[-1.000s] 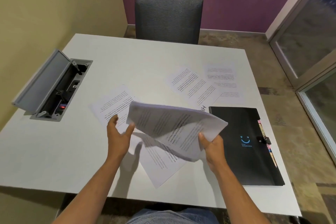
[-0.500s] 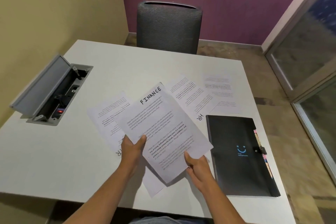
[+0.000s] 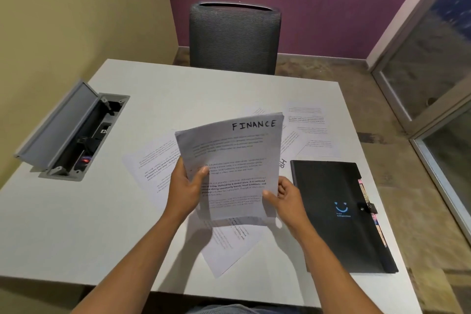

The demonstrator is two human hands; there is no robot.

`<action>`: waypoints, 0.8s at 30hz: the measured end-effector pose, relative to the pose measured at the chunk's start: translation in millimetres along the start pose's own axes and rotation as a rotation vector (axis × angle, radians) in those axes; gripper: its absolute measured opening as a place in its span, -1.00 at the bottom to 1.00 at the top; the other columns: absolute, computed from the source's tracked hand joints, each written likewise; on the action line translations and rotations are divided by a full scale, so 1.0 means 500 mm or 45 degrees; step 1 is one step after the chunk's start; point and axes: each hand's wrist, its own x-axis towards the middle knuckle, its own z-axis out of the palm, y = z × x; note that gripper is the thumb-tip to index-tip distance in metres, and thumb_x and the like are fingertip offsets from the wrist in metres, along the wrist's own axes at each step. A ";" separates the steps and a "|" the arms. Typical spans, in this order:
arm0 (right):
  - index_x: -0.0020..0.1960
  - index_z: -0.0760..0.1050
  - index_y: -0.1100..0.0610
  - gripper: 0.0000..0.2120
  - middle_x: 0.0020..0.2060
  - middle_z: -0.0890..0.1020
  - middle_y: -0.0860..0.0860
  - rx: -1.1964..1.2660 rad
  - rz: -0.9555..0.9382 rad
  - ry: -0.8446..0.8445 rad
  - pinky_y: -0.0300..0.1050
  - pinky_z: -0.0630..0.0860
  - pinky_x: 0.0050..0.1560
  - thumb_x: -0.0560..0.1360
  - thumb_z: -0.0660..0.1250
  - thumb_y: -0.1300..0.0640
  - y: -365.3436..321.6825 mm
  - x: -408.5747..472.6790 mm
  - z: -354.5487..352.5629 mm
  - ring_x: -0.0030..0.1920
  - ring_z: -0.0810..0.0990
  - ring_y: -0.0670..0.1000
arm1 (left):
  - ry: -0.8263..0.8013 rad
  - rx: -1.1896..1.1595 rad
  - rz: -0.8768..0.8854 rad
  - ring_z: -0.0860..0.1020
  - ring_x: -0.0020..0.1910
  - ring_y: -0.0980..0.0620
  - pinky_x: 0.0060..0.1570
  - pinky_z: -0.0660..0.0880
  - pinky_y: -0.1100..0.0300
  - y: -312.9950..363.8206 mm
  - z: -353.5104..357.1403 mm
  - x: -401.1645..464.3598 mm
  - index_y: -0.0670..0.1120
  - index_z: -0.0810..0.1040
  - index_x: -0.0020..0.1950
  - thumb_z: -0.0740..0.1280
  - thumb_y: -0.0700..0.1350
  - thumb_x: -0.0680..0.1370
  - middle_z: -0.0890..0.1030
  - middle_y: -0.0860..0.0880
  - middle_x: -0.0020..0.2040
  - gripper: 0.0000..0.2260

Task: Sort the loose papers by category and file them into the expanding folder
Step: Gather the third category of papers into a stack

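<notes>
Head view. We see both hands raised above the white worktop (image 3: 76,224), holding a small stack of printed sheets (image 3: 237,158) tilted up toward the camera; the top sheet bears the handwritten heading "FINANCE" at its upper right. The left hand (image 3: 184,190) grips the stack's left edge, thumb lying across the printed face, fingers behind. The right hand (image 3: 285,197) pinches the lower right edge, thumb in front and fingers curled behind the paper.

Beneath the held stack, we note loose sheets lying flat on the worktop: one to the left (image 3: 153,163), one below near the front edge (image 3: 226,250), one marked "HR" (image 3: 286,150) partly hidden behind the stack, and further sheets to the right rear (image 3: 307,120).

The black expanding folder (image 3: 331,211) lies closed on the worktop just right of the right hand, coloured tabs showing along its right edge. At left, a cable box (image 3: 76,135) set into the worktop stands with its lid raised. A grey mesh chair (image 3: 234,38) stands at the far side.
</notes>
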 end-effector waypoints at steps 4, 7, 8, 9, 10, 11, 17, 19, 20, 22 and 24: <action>0.25 0.51 0.09 -0.72 0.09 0.66 -0.04 -0.022 -0.127 0.108 -0.23 0.61 0.02 0.56 0.35 0.28 -0.030 0.011 0.024 0.09 0.64 -0.08 | -0.030 -0.006 0.062 0.58 0.16 0.07 0.12 0.58 0.04 0.008 0.009 -0.006 -0.02 0.43 0.30 0.34 -0.20 0.59 0.59 0.08 0.17 -0.69; 0.21 0.49 0.07 -0.68 0.06 0.65 -0.07 0.027 -0.133 0.176 -0.35 0.59 -0.07 0.53 0.36 0.35 -0.029 0.006 0.033 0.06 0.64 -0.13 | -0.029 -0.084 0.046 0.58 0.13 0.14 0.07 0.57 0.17 0.007 0.010 -0.017 0.10 0.40 0.23 0.38 -0.13 0.53 0.57 0.08 0.15 -0.67; 0.19 0.49 0.04 -0.66 0.06 0.65 -0.07 0.039 -0.120 0.190 -0.35 0.59 -0.07 0.52 0.37 0.37 -0.024 0.002 0.035 0.04 0.64 -0.15 | -0.025 -0.084 0.032 0.58 0.12 0.12 0.07 0.57 0.15 0.001 0.010 -0.019 0.13 0.40 0.18 0.38 -0.10 0.49 0.57 0.06 0.14 -0.68; 0.17 0.48 0.02 -0.64 0.05 0.65 -0.07 0.057 -0.100 0.194 -0.34 0.60 -0.06 0.51 0.37 0.39 -0.017 -0.001 0.037 0.03 0.64 -0.15 | -0.029 -0.078 0.011 0.58 0.12 0.08 0.08 0.57 0.11 -0.006 0.010 -0.021 0.13 0.39 0.15 0.37 -0.09 0.47 0.56 0.03 0.13 -0.69; 0.15 0.47 0.00 -0.63 0.03 0.65 -0.08 0.064 -0.082 0.194 -0.32 0.61 -0.05 0.51 0.37 0.40 -0.010 -0.003 0.039 0.01 0.64 -0.16 | -0.038 -0.069 -0.013 0.57 0.12 0.04 0.10 0.56 0.06 -0.014 0.012 -0.023 0.12 0.38 0.13 0.38 -0.10 0.48 0.56 0.01 0.12 -0.71; 0.15 0.47 -0.02 -0.63 0.03 0.65 -0.08 0.062 -0.071 0.190 -0.31 0.62 -0.04 0.51 0.36 0.39 -0.004 -0.006 0.041 0.00 0.64 -0.16 | -0.048 -0.063 -0.039 0.56 0.12 0.04 0.12 0.56 0.03 -0.022 0.015 -0.026 0.10 0.37 0.12 0.39 -0.14 0.51 0.55 0.01 0.12 -0.71; 0.31 0.46 0.09 -0.70 0.09 0.64 -0.03 0.033 -0.072 0.173 -0.30 0.60 -0.11 0.60 0.31 0.26 0.015 -0.006 0.055 0.10 0.62 -0.03 | -0.037 -0.049 -0.132 0.54 0.02 0.39 0.01 0.47 0.31 -0.037 0.034 -0.037 0.12 0.38 0.17 0.30 -0.21 0.61 0.55 0.16 0.10 -0.73; 0.31 0.47 0.09 -0.72 0.10 0.65 -0.03 -0.006 -0.088 0.182 -0.23 0.63 -0.05 0.61 0.30 0.23 0.016 -0.006 0.051 0.11 0.63 -0.02 | -0.014 -0.035 -0.133 0.54 -0.03 0.42 -0.10 0.46 0.45 -0.031 0.036 -0.034 0.03 0.39 0.19 0.29 -0.21 0.62 0.55 0.16 0.07 -0.79; 0.30 0.47 0.08 -0.73 0.10 0.65 -0.03 -0.019 -0.089 0.183 -0.18 0.64 -0.02 0.61 0.30 0.22 0.014 -0.007 0.048 0.11 0.63 -0.02 | -0.008 -0.026 -0.124 0.54 -0.05 0.40 -0.14 0.47 0.46 -0.027 0.036 -0.032 0.00 0.39 0.17 0.28 -0.20 0.62 0.55 0.14 0.05 -0.82; 0.28 0.49 0.08 -0.74 0.11 0.66 -0.03 -0.032 -0.097 0.177 -0.11 0.65 0.05 0.60 0.31 0.20 0.010 -0.009 0.038 0.11 0.64 -0.02 | -0.017 -0.013 -0.104 0.56 -0.05 0.30 -0.16 0.48 0.40 -0.019 0.037 -0.024 -0.05 0.39 0.13 0.29 -0.18 0.62 0.55 0.10 0.03 -0.87; 0.24 0.50 0.06 -0.76 0.10 0.67 -0.03 -0.025 -0.114 0.163 -0.13 0.64 0.06 0.59 0.33 0.21 0.004 -0.016 0.021 0.10 0.65 -0.05 | -0.040 0.005 -0.092 0.56 -0.03 0.22 -0.16 0.48 0.34 -0.009 0.043 -0.019 -0.07 0.40 0.10 0.30 -0.16 0.62 0.56 0.08 0.01 -0.89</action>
